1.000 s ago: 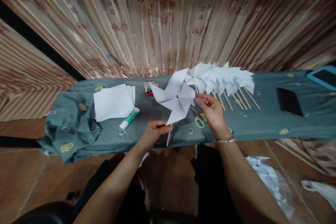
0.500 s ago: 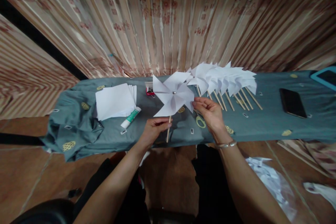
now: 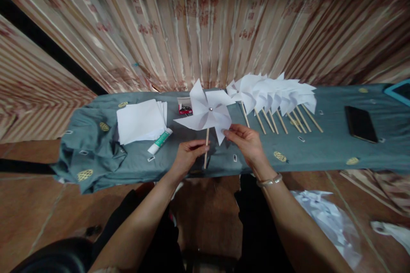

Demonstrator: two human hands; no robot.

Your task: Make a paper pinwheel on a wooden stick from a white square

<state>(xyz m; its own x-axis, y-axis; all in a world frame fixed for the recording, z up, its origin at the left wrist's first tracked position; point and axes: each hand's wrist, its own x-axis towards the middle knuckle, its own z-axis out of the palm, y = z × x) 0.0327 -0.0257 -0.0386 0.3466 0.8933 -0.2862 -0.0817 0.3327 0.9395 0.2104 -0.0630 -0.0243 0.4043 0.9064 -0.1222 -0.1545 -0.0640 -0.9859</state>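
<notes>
A white paper pinwheel [image 3: 205, 113] with a shiny pin at its centre is held up over the cloth-covered table. My left hand [image 3: 188, 158] pinches its thin wooden stick [image 3: 207, 136] below the blades. At the lower right blade, my right hand [image 3: 248, 143] has thumb and fingers closed on the paper edge. Just behind the pinwheel lies a small red and white box [image 3: 185, 106] of metal pins. Several finished pinwheels [image 3: 272, 94] lie overlapped in a row to the right, sticks pointing toward me.
On the left of the table [image 3: 314, 149] lie a stack of white paper [image 3: 139, 121] and a green and white glue stick [image 3: 160, 141]. A black phone [image 3: 361, 123] and a blue-edged device [image 3: 399, 91] are at the right. A clear bag of white paper pieces [image 3: 329, 217] sits on the floor.
The pinwheel's blades have turned around the pin. My right hand has moved slightly left and down along with a blade; my left hand still grips the stick.
</notes>
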